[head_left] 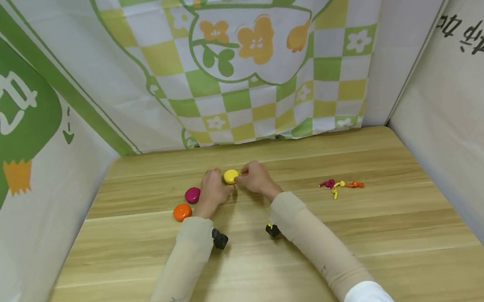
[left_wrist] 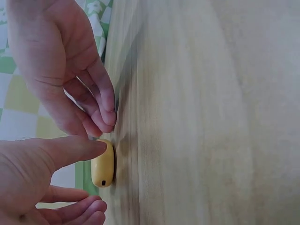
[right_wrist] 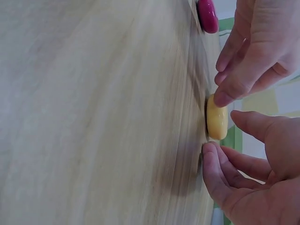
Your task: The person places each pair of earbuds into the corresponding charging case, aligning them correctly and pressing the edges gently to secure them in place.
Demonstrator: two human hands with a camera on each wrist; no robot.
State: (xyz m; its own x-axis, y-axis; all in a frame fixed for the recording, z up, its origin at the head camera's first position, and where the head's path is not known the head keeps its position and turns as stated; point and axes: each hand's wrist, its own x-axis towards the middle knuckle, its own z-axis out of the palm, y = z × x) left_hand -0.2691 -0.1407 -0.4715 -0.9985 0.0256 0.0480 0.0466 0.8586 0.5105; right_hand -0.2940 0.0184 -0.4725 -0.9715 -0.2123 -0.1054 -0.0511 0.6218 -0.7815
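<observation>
One glossy yellow case [head_left: 231, 175] rests on the wooden tabletop [head_left: 254, 276] between left grip [head_left: 213, 188] and right grip [head_left: 257, 177]. The left grip is unclosed, its thumb at the case's near side; the right grip also stands loose, thumb and bent fingertips close around the case's right end. Just left of the left grip sits a magenta case [head_left: 193, 195], with an orange case [head_left: 182, 212] beside it. Well right of the right grip lie small magenta pieces [head_left: 330, 183], yellow pieces [head_left: 340, 184] and orange pieces [head_left: 355, 184].

Head view from above, forward-down; wrist views close, low, yellow case [left_wrist: 103, 168] in both.
</observation>
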